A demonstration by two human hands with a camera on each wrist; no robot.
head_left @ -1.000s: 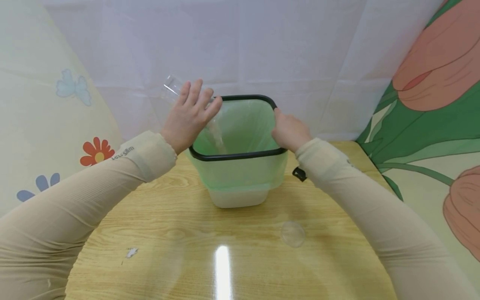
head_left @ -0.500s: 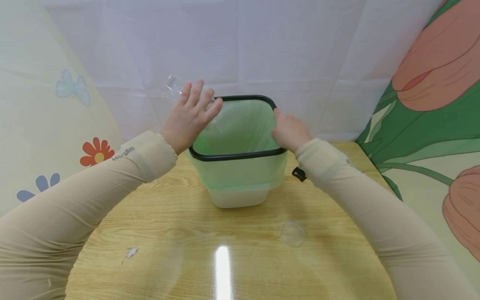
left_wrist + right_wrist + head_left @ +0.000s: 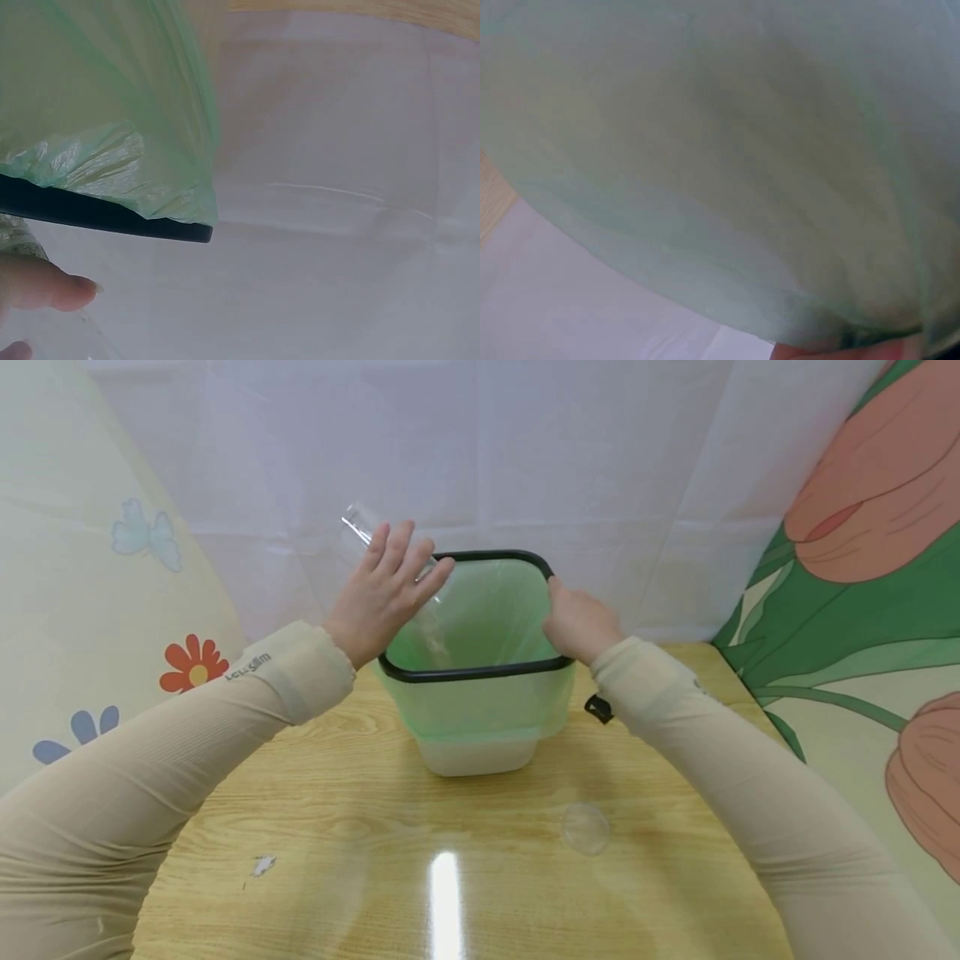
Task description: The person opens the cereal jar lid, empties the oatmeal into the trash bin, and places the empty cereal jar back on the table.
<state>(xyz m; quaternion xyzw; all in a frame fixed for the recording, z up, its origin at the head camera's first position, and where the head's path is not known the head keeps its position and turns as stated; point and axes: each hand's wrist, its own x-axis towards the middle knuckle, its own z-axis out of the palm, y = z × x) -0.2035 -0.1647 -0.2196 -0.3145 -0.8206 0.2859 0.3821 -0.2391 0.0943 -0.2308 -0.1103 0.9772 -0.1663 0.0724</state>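
A white trash bin (image 3: pixel 480 758) with a black rim (image 3: pixel 480 673) stands on the table, lined with a light green trash bag (image 3: pixel 487 706) folded over the rim. My left hand (image 3: pixel 382 597) holds a clear plastic jar (image 3: pixel 360 524), tilted with its lower end over the bin's left side. Pale loose matter (image 3: pixel 433 639) shows below it inside the bag. Some specks show within the jar (image 3: pixel 19 236) in the left wrist view. My right hand (image 3: pixel 581 622) grips the bin's rim on the right; in its wrist view the bag (image 3: pixel 705 172) hides most of the hand.
A clear round lid (image 3: pixel 586 828) lies on the wooden table (image 3: pixel 360 827) in front of the bin. Beside the right wrist is a small black buckle-like piece (image 3: pixel 598 708). White cloth (image 3: pixel 525 460) hangs close behind the bin. A torn white scrap (image 3: pixel 263 865) marks the table's left side.
The left hand and jar have shifted slightly right over the bin. Pale matter shows below the jar now and a second ago, hardly half a second ago. The right hand stays put.
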